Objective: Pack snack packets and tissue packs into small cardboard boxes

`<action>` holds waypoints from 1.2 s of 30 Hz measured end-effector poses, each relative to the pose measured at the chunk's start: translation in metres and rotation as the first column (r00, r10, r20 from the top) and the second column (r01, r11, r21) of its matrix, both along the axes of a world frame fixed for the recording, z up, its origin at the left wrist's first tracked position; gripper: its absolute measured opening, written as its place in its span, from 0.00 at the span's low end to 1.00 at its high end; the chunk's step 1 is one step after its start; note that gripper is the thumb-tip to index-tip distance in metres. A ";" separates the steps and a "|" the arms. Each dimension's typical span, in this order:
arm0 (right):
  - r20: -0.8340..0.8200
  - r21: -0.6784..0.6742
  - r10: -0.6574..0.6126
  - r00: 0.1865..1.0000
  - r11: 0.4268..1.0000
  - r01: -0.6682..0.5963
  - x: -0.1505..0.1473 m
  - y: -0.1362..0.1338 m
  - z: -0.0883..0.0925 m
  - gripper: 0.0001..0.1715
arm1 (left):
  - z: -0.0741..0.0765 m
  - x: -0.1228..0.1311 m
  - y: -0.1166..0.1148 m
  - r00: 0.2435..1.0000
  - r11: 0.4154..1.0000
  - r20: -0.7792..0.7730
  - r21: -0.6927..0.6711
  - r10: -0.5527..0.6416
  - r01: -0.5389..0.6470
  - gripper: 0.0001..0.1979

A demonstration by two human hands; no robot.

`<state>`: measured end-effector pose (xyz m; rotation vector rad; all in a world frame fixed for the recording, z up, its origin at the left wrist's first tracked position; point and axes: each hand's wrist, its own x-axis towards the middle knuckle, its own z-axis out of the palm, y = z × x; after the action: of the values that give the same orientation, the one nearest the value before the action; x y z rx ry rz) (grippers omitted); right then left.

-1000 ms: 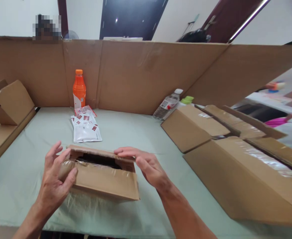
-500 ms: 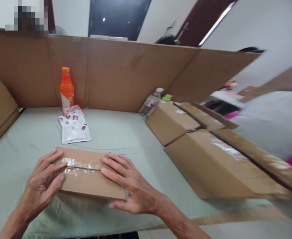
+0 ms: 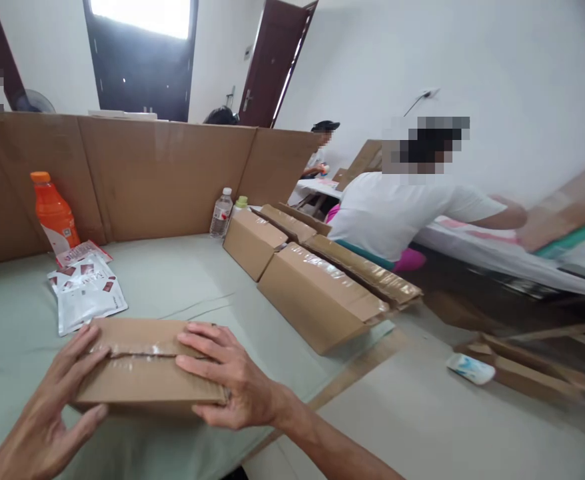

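Both your left hand (image 3: 47,413) and right hand (image 3: 227,383) lie flat on the carton (image 3: 142,383) at the counter's (image 3: 182,287) near edge, fingers (image 3: 197,333) spread (flaps closed); it seems the pressing-shut step, and lifting needs thumbs underneath.

Left hand (image 3: 47,417) partly off-frame (bottom edge)

Matt cardboard box (image 3: 147,373), glossy clear tape (image 3: 137,351)

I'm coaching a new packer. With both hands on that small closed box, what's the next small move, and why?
Probably press the right hand along the seam of the small box: its flaps meet, but the tape there looks crinkled and loose, while the left hand holds the other end steady.
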<state>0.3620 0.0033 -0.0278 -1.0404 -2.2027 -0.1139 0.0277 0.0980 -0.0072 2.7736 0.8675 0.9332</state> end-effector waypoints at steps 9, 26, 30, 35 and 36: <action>0.002 -0.039 -0.722 0.692 0.691 0.722 0.111 0.053 -0.009 0.36 | -0.082 0.070 0.038 0.996 0.993 -0.042 -0.087 0.079 -0.083 0.28; 0.155 0.026 -0.909 0.387 0.395 0.918 0.135 0.137 0.012 0.32 | -0.114 0.072 0.029 0.993 0.992 -0.121 -0.123 -0.002 -0.013 0.18; 0.045 0.142 -0.868 0.494 0.495 0.857 0.092 0.113 -0.009 0.34 | -0.112 0.078 0.012 0.985 0.978 -0.168 -0.200 0.026 -0.060 0.18; 0.193 0.045 -0.555 0.809 0.829 0.558 0.004 0.117 -0.077 0.24 | -0.102 0.089 0.002 0.968 0.973 -0.250 -0.214 0.025 -0.081 0.15; 0.223 -0.029 -0.492 0.842 0.860 0.510 -0.016 0.122 -0.091 0.26 | -0.098 0.090 0.000 0.963 0.976 -0.268 -0.204 0.026 -0.083 0.16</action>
<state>0.3459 0.1257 -0.1189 -1.7101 -2.0716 -0.3795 0.1178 0.0977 -0.1056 2.7339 1.0179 0.4472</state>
